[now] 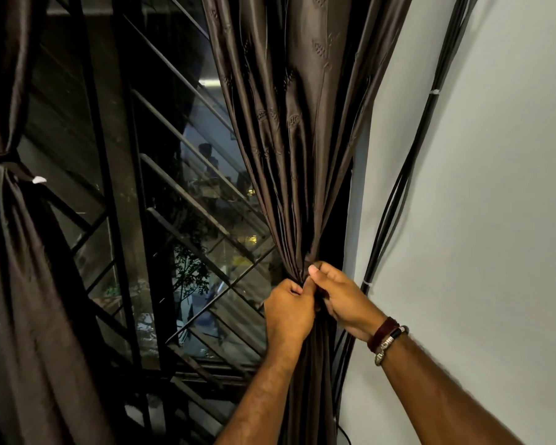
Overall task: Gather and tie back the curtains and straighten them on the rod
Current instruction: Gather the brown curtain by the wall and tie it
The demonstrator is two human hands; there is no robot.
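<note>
Window (161, 194): dark glass w/ black metal grille (187, 162), bars running diagonal, crossing lower down. Glass showing night outside, a few yellow lights glowing, leafy tree (187, 274) standing beyond.
Wall (488, 220): pale grey-white, plain, taking up right side, lit evenly.
Cables (411, 162): black bundle running down wall nr window edge, white ties (434, 91) holding them together at two spots.

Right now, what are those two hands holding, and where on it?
Both the left hand and the right hand grip the right curtain at its gathered waist, where the folds bunch together.
</note>
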